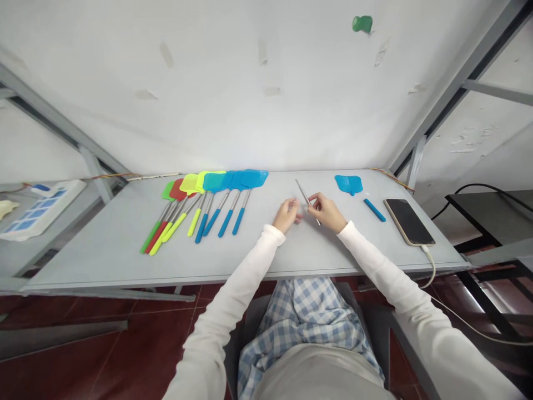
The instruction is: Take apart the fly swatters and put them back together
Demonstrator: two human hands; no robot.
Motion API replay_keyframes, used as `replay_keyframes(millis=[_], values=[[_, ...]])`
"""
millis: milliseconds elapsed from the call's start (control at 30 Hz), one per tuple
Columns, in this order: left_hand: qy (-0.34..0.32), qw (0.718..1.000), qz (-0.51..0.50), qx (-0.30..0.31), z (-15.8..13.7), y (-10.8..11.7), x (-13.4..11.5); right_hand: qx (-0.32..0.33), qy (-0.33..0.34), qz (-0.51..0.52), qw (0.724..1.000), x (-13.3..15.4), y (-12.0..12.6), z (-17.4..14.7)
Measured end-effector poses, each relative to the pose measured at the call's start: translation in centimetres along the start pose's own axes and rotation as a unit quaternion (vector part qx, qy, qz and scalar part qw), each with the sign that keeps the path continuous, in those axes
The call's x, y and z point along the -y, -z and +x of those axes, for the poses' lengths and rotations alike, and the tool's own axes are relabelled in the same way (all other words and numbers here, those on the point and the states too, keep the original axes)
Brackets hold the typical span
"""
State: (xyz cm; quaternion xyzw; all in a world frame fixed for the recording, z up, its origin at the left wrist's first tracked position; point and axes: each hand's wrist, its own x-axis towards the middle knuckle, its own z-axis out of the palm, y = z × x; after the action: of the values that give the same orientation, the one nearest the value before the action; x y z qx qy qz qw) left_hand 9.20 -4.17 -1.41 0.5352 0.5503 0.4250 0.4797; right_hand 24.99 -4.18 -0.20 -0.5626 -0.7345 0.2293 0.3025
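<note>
My right hand (327,211) grips a thin silver metal rod (302,192) that slants up and to the left over the grey table (125,261). Just left of it, my left hand (287,214) has its fingers curled close to the rod's lower part; whether it touches the rod is unclear. A loose blue swatter head (348,184) lies to the right of my hands, and a loose blue handle (374,210) lies beside it.
A row of several finished fly swatters (208,203) in green, red, yellow and blue lies at the table's left. A phone (408,221) on a white cable sits at the right edge. A white and blue tray (35,211) rests on the left side surface.
</note>
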Motion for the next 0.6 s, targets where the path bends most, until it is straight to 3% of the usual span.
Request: replay_keyframes(millis=[100,167,233,300,367,433,500,600], values=[[0.064,0.985,-0.146,0.071,1.4,-1.3,-0.3,0.036,0.111,0.022,0.993,-0.3,1.2,-0.7],[0.066,0.980,-0.177,0.064,2.3,-1.3,-0.5,0.000,0.116,-0.011,0.993,-1.7,2.8,-0.7],[0.060,0.978,-0.192,0.056,3.1,-0.7,-0.5,-0.072,0.063,-0.117,0.989,-3.8,4.6,-0.7],[0.049,0.976,-0.207,0.057,3.8,0.0,-0.4,-0.142,-0.043,-0.259,0.954,-6.2,6.3,-1.0],[0.043,0.972,-0.224,0.056,4.4,0.6,-0.1,-0.142,-0.155,-0.355,0.911,-8.1,7.4,-1.5],[0.041,0.967,-0.246,0.047,4.9,0.9,0.3,-0.111,-0.206,-0.402,0.885,-8.9,7.7,-2.1],[0.036,0.963,-0.264,0.039,5.1,1.2,0.8,-0.066,-0.180,-0.404,0.894,-8.7,7.4,-2.6],[0.028,0.961,-0.272,0.051,5.0,1.5,1.3,-0.009,-0.078,-0.368,0.926,-7.4,6.6,-2.9]])
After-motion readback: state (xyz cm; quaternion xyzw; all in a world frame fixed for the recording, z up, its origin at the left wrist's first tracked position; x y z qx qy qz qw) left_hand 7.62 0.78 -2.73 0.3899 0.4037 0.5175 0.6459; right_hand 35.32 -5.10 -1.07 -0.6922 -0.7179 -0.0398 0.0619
